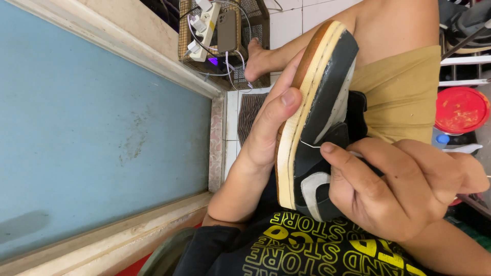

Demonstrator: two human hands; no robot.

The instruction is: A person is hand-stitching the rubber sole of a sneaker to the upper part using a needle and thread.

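A black and white sneaker (319, 128) with a cream midsole and a brown outsole is held on edge over my lap. My left hand (266, 128) grips the sole side, with the thumb pressed on the cream rim and the fingers behind the outsole. My right hand (404, 189) is closed on the shoe's upper, its thumb tip lying on the black leather near a thin pale thread-like line. Whether a tool sits inside the right fist is hidden.
A blue door panel (92, 128) with a pale frame fills the left. At the top, a wire basket (263, 20) holds a power strip, chargers and a phone. My bare foot (258, 61) rests by a striped mat (250, 110). A red round container (460, 110) stands at the right.
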